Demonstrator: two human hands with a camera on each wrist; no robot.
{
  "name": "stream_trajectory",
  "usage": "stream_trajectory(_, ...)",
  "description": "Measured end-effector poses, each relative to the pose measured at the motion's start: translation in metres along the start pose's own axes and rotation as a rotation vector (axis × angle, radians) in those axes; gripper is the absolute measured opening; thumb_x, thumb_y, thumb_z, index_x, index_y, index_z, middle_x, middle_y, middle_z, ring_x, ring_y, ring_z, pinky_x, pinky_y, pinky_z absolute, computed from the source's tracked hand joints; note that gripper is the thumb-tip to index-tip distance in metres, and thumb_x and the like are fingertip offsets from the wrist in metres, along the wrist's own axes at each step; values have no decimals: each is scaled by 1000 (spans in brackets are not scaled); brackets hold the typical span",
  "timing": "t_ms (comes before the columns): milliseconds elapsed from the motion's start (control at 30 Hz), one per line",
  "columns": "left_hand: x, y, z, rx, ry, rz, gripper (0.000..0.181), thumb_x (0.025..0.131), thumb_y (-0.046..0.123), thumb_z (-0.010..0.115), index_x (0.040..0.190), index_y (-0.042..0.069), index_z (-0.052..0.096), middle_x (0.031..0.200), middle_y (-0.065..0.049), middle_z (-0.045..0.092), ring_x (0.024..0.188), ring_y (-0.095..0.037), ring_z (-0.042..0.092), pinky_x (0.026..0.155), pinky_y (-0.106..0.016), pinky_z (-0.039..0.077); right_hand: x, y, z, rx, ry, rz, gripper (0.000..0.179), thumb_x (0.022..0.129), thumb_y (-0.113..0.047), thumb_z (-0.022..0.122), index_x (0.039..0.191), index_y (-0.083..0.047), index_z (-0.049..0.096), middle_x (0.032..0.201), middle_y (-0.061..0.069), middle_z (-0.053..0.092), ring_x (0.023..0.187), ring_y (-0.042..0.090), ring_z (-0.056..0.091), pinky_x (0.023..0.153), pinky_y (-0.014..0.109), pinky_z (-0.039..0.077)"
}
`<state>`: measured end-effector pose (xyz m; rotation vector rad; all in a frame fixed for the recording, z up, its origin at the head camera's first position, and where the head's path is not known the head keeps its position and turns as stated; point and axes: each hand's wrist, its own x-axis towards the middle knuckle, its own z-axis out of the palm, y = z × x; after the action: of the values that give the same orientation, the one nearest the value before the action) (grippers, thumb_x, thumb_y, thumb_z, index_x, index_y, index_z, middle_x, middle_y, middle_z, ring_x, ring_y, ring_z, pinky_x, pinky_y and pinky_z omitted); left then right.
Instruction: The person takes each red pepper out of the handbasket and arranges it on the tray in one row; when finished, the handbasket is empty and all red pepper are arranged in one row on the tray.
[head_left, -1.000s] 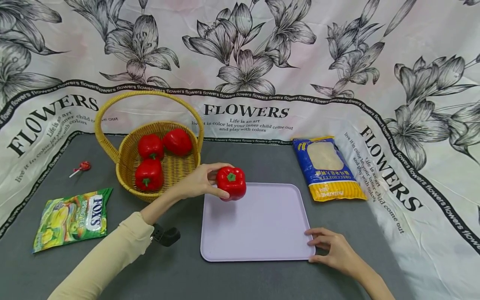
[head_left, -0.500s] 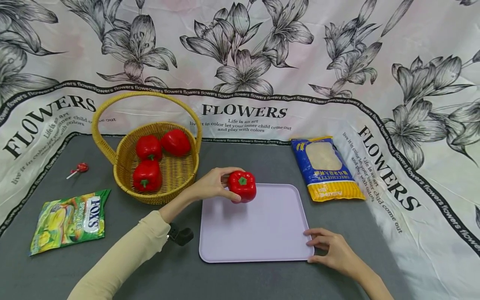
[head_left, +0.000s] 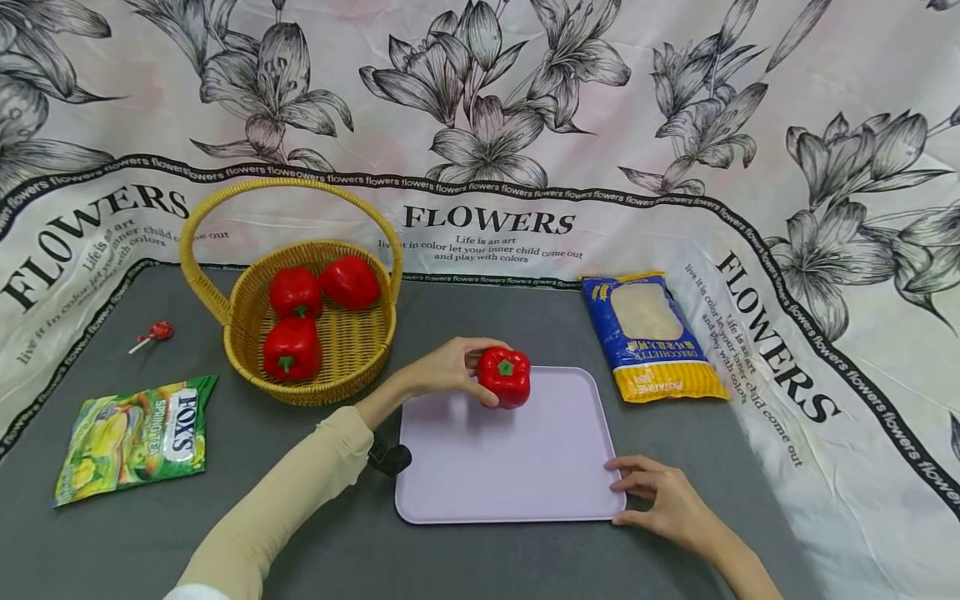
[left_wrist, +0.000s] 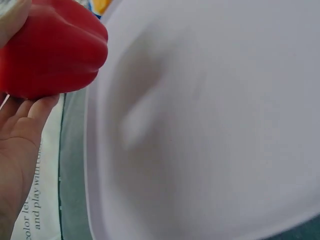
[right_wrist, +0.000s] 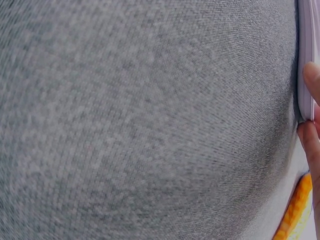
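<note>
A red bell pepper [head_left: 504, 377] with a green stem is held by its left side in my left hand [head_left: 454, 367], thumb in front and fingers behind. It overlaps the back part of the pale lilac tray [head_left: 540, 467] in the head view. The left wrist view shows the pepper [left_wrist: 55, 47] between thumb and fingers, with a shadow on the tray beside it. My right hand [head_left: 671, 504] holds the tray's right rim near the front corner, fingertips along the edge and thumb at the corner. Its fingertips [right_wrist: 311, 142] meet the rim in the right wrist view.
A yellow wicker basket [head_left: 352, 350] with a tall handle stands at the back left, with three red peppers [head_left: 292, 348] inside. A lollipop [head_left: 160, 331] and a green Fox's candy bag [head_left: 135, 442] lie further left. A blue and yellow pasta bag [head_left: 652, 337] lies behind the tray's right side.
My left hand has carried the pepper rightward, from the tray's back left corner to farther over the tray. My right hand has stayed at the tray's rim.
</note>
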<state>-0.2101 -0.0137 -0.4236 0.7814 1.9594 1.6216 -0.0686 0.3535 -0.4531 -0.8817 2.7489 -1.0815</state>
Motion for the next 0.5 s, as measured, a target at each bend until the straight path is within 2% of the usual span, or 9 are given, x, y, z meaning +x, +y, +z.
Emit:
stream_trajectory(300, 23, -6, 11, 75, 7, -30, 66, 72, 9, 83, 132, 6, 55, 123, -7, 61, 109, -19, 60, 92, -30, 51, -1, 1, -1, -1, -7, 17, 29, 67, -21, 88, 90, -9, 74, 112, 9, 65, 93, 15, 63, 78, 13, 51)
stream_trajectory(500, 31, -7, 19, 65, 22, -34, 66, 72, 7, 82, 131, 3, 54, 124, -11, 61, 110, -21, 61, 93, -30, 50, -1, 1, 0, 6, -2, 3, 29, 67, -20, 88, 89, -9, 74, 112, 10, 65, 93, 15, 63, 78, 12, 51)
